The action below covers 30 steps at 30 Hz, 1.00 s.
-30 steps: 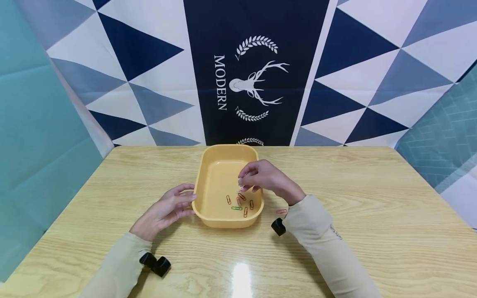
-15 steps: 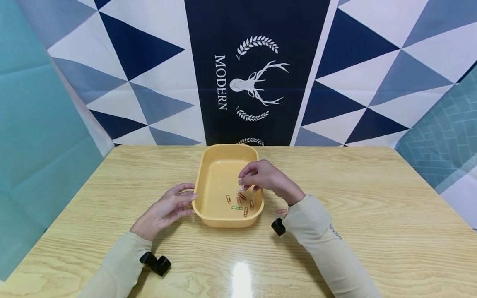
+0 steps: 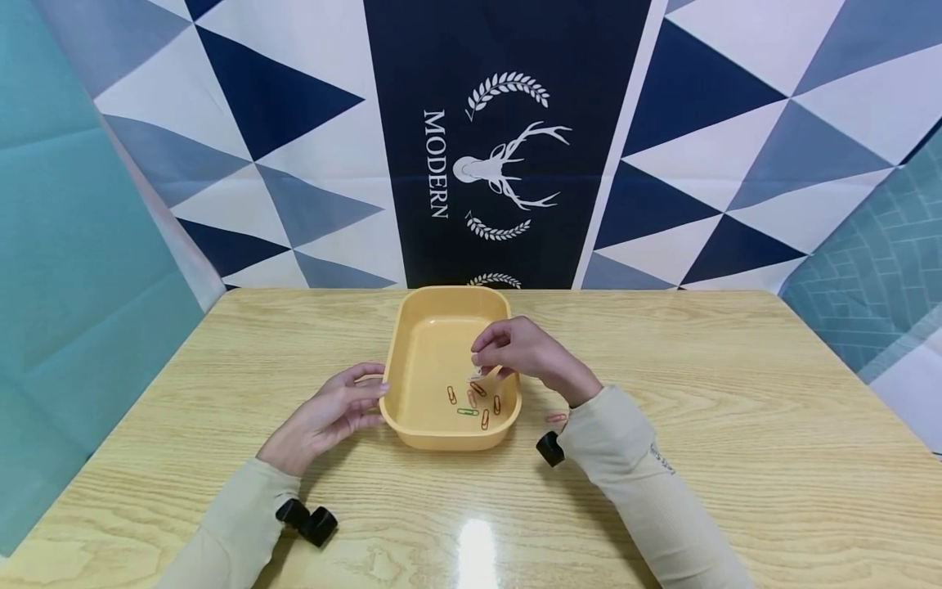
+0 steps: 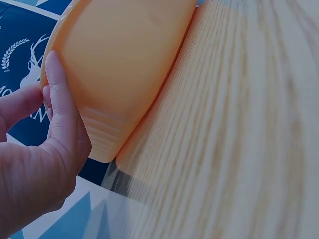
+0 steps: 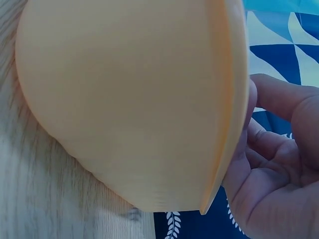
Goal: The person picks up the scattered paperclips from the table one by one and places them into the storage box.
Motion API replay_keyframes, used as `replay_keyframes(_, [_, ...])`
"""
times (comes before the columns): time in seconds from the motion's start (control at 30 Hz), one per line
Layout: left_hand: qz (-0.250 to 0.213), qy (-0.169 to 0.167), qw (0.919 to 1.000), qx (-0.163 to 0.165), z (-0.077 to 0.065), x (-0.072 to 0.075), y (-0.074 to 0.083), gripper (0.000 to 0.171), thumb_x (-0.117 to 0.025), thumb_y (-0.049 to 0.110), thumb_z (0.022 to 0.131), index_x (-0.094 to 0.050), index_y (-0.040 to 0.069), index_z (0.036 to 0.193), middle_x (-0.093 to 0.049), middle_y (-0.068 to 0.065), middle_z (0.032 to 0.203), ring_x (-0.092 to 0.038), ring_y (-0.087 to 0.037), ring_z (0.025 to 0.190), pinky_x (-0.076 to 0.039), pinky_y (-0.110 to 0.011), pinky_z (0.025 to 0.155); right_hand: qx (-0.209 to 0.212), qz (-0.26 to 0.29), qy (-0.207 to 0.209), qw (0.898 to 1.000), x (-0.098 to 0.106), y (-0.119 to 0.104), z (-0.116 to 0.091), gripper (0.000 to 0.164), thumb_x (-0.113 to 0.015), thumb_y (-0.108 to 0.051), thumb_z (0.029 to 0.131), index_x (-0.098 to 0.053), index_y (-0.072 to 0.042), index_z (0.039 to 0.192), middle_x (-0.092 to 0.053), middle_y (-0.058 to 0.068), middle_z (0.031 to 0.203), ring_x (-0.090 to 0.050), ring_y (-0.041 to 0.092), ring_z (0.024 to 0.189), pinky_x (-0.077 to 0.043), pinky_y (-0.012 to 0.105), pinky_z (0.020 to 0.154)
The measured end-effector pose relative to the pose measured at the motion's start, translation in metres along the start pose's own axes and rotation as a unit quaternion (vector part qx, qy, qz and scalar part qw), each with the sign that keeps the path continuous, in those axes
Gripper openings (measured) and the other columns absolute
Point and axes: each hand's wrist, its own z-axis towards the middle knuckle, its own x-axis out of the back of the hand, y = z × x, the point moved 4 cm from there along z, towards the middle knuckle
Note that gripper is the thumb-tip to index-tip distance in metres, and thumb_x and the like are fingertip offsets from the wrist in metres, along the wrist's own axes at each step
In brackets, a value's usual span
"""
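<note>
A yellow plastic basin (image 3: 392,360) stands on the table, with several red, pink and green paper clips (image 3: 468,411) lying loose on its floor near the front. At its left side my left hand (image 3: 327,417) holds the rim, thumb and fingers on either side of the wall in the left wrist view. Over the basin's right part, my right hand (image 3: 526,352) pinches a small white paper clip (image 3: 476,374) just above the others. In the right wrist view the basin's wall hides those fingertips and the clip.
One pink paper clip (image 3: 556,417) lies on the wooden table (image 3: 706,393) right of the basin, beside my right cuff. Behind the table hangs a patterned cloth (image 3: 294,147) with triangles and a deer head. The basin's far end stands close to it.
Both hands stay almost still. The white paper clip between my right fingers tilts slightly; the clips on the basin's floor keep their places.
</note>
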Motion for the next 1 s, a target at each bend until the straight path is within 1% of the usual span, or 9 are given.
replay_keyframes(0.2, [-0.003,-0.006,1.0000,-0.002,-0.0012,-0.0009,0.0003,0.046,-0.054,0.000,0.096,-0.030,-0.005,0.134,-0.060,-0.014,0.103,-0.065,-0.020,0.085,-0.057,-0.026,0.070,0.001,-0.004,-0.004,1.000,-0.0002,-0.0001,-0.0004,0.018,-0.069,-0.009,0.089,-0.065,0.002,0.103,-0.068,0.014,0.089,-0.066,0.030,0.086,-0.057,0.030,0.067])
replay_keyframes(0.37, [0.001,0.001,1.0000,0.000,-0.0022,-0.0008,0.0008,0.049,-0.055,0.000,0.096,-0.029,-0.006,0.136,-0.060,-0.015,0.103,-0.065,-0.020,0.084,-0.057,-0.026,0.070,0.003,-0.003,-0.005,1.000,-0.0003,0.0002,-0.0002,0.019,-0.068,-0.008,0.089,-0.064,0.003,0.104,-0.067,0.014,0.090,-0.065,0.034,0.089,-0.057,0.029,0.067])
replay_keyframes(0.5, [0.002,0.004,1.0000,0.001,-0.0025,-0.0008,0.0010,0.049,-0.055,0.000,0.096,-0.028,-0.006,0.136,-0.060,-0.015,0.103,-0.065,-0.020,0.084,-0.057,-0.026,0.070,0.006,0.000,-0.006,1.000,-0.0004,0.0002,0.0002,0.020,-0.069,-0.008,0.089,-0.064,0.004,0.105,-0.067,0.014,0.090,-0.065,0.035,0.091,-0.057,0.030,0.067])
replay_keyframes(0.67, [0.003,0.006,1.0000,0.001,-0.0025,-0.0006,0.0012,0.050,-0.055,0.000,0.096,-0.028,-0.006,0.137,-0.060,-0.015,0.104,-0.065,-0.020,0.085,-0.058,-0.026,0.071,0.009,0.000,-0.008,1.000,-0.0004,-0.0008,-0.0005,0.020,-0.068,-0.007,0.089,-0.064,0.004,0.105,-0.067,0.016,0.092,-0.065,0.032,0.088,-0.057,0.034,0.069])
replay_keyframes(0.77, [0.003,0.005,1.0000,0.002,-0.0027,-0.0004,0.0013,0.050,-0.055,0.000,0.096,-0.028,-0.006,0.137,-0.060,-0.015,0.104,-0.065,-0.020,0.085,-0.058,-0.026,0.071,0.011,-0.001,-0.010,1.000,-0.0008,-0.0010,-0.0011,0.019,-0.067,-0.006,0.089,-0.063,0.004,0.105,-0.066,0.015,0.092,-0.065,0.031,0.088,-0.057,0.036,0.071])
replay_keyframes(0.87, [0.004,0.006,1.0000,0.001,-0.0031,-0.0001,0.0016,0.051,-0.056,0.000,0.096,-0.028,-0.006,0.137,-0.060,-0.016,0.104,-0.065,-0.021,0.085,-0.058,-0.026,0.071,0.014,-0.004,-0.012,1.000,-0.0010,-0.0011,-0.0022,0.021,-0.067,-0.007,0.090,-0.063,0.005,0.107,-0.066,0.016,0.092,-0.065,0.032,0.088,-0.057,0.035,0.071])
replay_keyframes(1.0, [0.003,0.004,1.0000,0.002,-0.0031,-0.0007,0.0020,0.049,-0.056,0.001,0.095,-0.030,-0.006,0.136,-0.060,-0.016,0.104,-0.065,-0.021,0.085,-0.058,-0.027,0.071,0.031,-0.015,-0.013,0.999,0.0005,-0.0008,-0.0051,0.022,-0.066,-0.008,0.090,-0.062,0.006,0.108,-0.065,0.019,0.093,-0.064,0.031,0.085,-0.057,0.034,0.071])
